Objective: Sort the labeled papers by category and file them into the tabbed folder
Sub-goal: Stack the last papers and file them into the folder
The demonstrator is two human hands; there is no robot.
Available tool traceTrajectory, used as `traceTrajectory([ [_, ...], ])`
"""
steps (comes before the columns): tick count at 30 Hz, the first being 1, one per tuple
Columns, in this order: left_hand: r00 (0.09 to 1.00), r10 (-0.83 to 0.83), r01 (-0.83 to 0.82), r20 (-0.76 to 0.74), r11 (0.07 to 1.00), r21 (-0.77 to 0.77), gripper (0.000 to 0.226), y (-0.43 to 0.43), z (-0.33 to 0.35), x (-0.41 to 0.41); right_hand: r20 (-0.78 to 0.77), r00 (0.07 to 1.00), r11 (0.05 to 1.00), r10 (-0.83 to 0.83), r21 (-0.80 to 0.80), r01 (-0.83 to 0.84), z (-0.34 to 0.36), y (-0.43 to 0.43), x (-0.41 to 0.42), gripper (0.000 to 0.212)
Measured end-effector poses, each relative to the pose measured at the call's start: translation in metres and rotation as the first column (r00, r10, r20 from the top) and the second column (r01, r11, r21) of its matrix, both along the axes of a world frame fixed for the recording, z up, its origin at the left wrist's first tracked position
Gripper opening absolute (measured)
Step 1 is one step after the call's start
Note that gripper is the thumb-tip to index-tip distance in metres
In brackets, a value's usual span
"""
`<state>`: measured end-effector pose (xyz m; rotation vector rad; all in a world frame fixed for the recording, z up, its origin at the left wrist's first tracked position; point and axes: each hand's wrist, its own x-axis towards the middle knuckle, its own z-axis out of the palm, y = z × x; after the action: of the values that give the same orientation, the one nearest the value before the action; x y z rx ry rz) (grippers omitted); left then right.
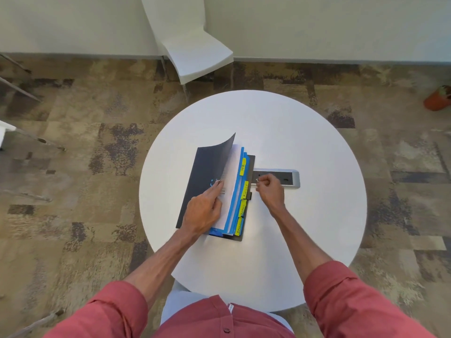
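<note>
A dark folder (207, 172) lies in the middle of the round white table (305, 142), its front cover partly lifted and curling up. Under the cover show white papers (231, 181) and blue dividers with yellow labelled tabs (244, 191) along the right edge. My left hand (205, 211) rests on the cover and papers, fingers stretched out flat toward the cover's edge. My right hand (269, 189) hovers just right of the tabs with fingers curled; it seems to pinch something small and pale, which I cannot make out.
A grey power socket strip (285, 178) is set into the table right of the folder, partly behind my right hand. A white chair (195, 52) stands beyond the table. An orange plant pot (436, 101) sits on the carpet at far right.
</note>
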<state>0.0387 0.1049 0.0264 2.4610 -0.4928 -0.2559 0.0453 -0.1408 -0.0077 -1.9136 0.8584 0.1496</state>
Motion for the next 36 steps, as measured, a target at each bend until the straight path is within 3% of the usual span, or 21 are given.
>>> traceTrajectory([
  [4,1.000,0.025,-0.026,-0.014,0.997,-0.076,0.057,-0.019,0.021,-0.010,-0.077,0.995,0.993,0.070,0.103,-0.062,0.002,-0.011,-0.024,0.041],
  [7,0.996,0.064,-0.071,-0.055,0.989,-0.130,0.058,-0.028,0.032,-0.011,-0.007,0.998,0.977,0.055,0.209,-0.052,0.002,-0.017,-0.037,0.046],
  [11,0.990,0.132,-0.138,-0.048,0.980,-0.144,0.060,-0.027,0.043,0.000,0.130,0.990,0.976,0.062,0.198,-0.088,0.023,-0.019,-0.042,0.050],
  [16,0.988,0.152,-0.155,-0.029,0.977,-0.146,0.057,-0.019,0.042,0.007,0.154,0.955,0.960,0.255,0.076,-0.268,0.037,-0.019,-0.025,0.051],
  [20,0.989,0.150,-0.151,-0.014,0.974,-0.171,0.056,-0.014,0.040,0.002,0.149,0.925,0.937,0.350,-0.044,-0.347,0.048,-0.016,-0.010,0.038],
  [27,0.977,0.210,-0.211,-0.032,0.952,-0.223,0.055,-0.007,0.036,0.001,0.018,0.832,0.809,0.555,-0.244,-0.534,0.055,-0.010,0.007,0.055],
  [32,0.975,0.219,-0.218,-0.018,0.953,-0.210,0.053,-0.001,0.039,0.009,-0.040,0.800,0.740,0.599,-0.354,-0.571,0.053,-0.003,0.012,0.052],
  [36,0.977,0.214,-0.212,-0.010,0.956,-0.203,0.055,0.001,0.047,0.012,-0.048,0.812,0.721,0.582,-0.432,-0.542,0.051,0.001,0.011,0.037],
])
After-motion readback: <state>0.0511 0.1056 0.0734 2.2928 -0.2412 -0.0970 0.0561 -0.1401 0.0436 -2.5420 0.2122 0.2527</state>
